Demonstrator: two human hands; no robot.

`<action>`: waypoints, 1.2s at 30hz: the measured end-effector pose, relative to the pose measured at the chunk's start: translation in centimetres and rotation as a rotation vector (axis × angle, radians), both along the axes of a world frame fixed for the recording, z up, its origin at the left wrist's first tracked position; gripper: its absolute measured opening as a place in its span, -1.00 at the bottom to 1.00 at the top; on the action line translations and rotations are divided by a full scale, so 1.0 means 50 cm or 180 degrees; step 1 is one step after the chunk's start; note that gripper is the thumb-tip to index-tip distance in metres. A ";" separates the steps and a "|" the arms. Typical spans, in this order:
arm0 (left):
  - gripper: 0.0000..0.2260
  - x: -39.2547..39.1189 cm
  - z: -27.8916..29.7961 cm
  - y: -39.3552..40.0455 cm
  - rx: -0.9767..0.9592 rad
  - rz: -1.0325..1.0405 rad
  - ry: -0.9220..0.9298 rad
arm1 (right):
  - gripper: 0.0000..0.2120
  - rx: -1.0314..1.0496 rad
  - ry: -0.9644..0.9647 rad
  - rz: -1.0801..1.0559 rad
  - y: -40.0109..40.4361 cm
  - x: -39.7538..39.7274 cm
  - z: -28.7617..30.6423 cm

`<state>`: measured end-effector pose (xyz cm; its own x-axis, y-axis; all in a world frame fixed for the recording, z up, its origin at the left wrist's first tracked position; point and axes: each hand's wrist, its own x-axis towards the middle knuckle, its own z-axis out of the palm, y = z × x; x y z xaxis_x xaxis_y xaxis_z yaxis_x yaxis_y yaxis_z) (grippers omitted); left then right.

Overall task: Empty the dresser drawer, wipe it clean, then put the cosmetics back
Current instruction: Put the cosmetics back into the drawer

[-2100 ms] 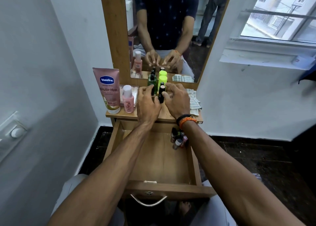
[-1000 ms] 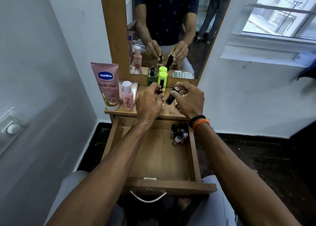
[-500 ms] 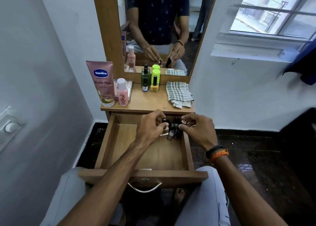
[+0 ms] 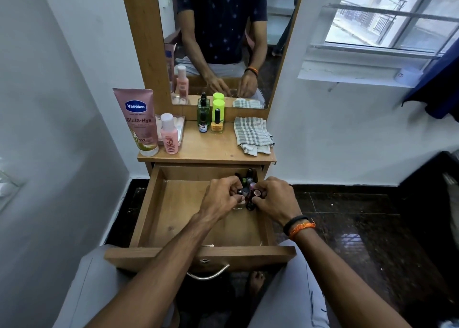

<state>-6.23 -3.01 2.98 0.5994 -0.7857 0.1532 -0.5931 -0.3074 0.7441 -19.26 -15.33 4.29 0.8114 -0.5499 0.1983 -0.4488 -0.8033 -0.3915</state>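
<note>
Looking down from the head camera: open drawer pulled out toward the person's lap, metal handle at its front. Most of the drawer floor is bare wood. Small cosmetic bottles crowd the far right corner, close against the right wall; they appear to stand upright, caps up, long axes vertical, though the knuckles hide most of them.

Left hand sits over the cluster, fingers curled, tips pinching a small dark-capped item; its body is hidden, so its tilt cannot be told. Right hand is just beside it, fingers curled round a dark tube with a reddish round end facing up toward the camera. Black and orange wristbands on the right wrist. Both forearms cross the drawer front and block the near right part of the drawer.

On the dresser top: a pink Vaseline tube standing on its cap at far left, a pink bottle just beside it in front of a clear tray. At the back centre, a green pump bottle and a lime-capped bottle, with a yellow nail polish in front, all upright. A folded checked cloth lies at the right edge.

Mirror behind reflects the hands and torso. Window at upper right.
</note>
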 end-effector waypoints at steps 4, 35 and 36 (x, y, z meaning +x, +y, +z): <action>-0.82 0.001 -0.006 -0.005 0.0066 -0.0016 -0.0013 | -0.75 -0.0065 -0.0020 0.0088 -0.003 0.004 -0.008; -0.90 0.056 0.044 0.007 -0.0423 0.0226 -0.0637 | -0.83 -0.0160 -0.1037 -0.0288 0.018 0.059 0.027; -0.92 0.068 0.054 0.001 -0.0502 0.0288 -0.0690 | -0.85 -0.0121 -0.1097 -0.0276 0.017 0.079 0.039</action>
